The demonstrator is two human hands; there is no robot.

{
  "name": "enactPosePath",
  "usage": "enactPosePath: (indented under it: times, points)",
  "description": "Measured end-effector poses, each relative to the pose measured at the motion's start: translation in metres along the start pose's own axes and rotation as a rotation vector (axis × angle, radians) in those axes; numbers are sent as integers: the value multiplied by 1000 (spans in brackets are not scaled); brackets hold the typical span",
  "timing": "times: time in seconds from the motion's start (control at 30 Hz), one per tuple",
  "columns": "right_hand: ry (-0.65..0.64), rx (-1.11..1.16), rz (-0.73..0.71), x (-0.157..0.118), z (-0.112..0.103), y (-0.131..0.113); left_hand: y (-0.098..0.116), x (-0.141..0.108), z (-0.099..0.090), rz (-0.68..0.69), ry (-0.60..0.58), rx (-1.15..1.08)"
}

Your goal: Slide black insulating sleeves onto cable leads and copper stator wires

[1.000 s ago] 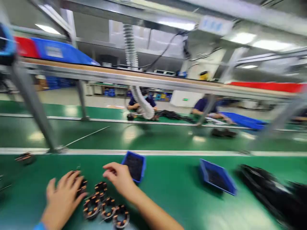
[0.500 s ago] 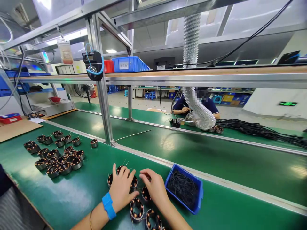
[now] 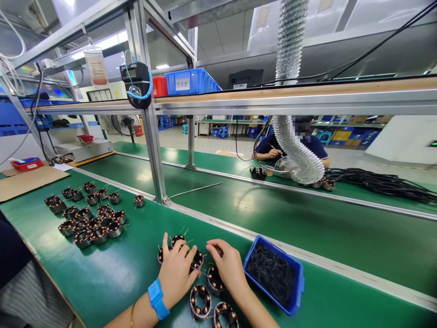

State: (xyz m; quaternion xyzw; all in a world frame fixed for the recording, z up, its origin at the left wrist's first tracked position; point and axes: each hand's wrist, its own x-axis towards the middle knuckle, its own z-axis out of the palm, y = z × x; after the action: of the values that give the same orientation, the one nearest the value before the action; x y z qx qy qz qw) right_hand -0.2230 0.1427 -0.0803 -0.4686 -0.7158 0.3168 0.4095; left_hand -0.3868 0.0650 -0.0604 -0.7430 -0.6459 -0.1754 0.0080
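Observation:
Several motor stators with copper windings and thin wire leads stand on the green bench around my hands. My left hand [image 3: 175, 275], with a blue band at the wrist, rests over a small group of them; its fingers are spread and touch a stator [image 3: 197, 259]. Just right of that group, my right hand [image 3: 227, 262] has thumb and forefinger pinched together beside the leads. Anything between those fingertips is too small to make out. Below the hands lie another stator [image 3: 200, 301] and one partly cut off by the lower edge [image 3: 225, 315].
A blue bin [image 3: 273, 275] of short black tubing pieces stands right of my right hand. Many more stators [image 3: 99, 234] sit at the left. An aluminium post [image 3: 155, 159] rises behind, and a co-worker [image 3: 314, 146] sits across the bench beside a flexible duct [image 3: 290, 141].
The camera view has shifted slightly, so the scene lies a little further right. Both hands keep nearly the same pose over the stators.

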Motion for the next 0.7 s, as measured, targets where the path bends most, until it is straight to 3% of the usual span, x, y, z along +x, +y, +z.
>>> enactPosePath:
  times: [0.43,0.7]
  points:
    - [-74,-25,-13,-2,8,0,3,-1,1,12,49,42]
    - [-175,-86,-77,-10,-10,-1,7,-4,5,19,106,65]
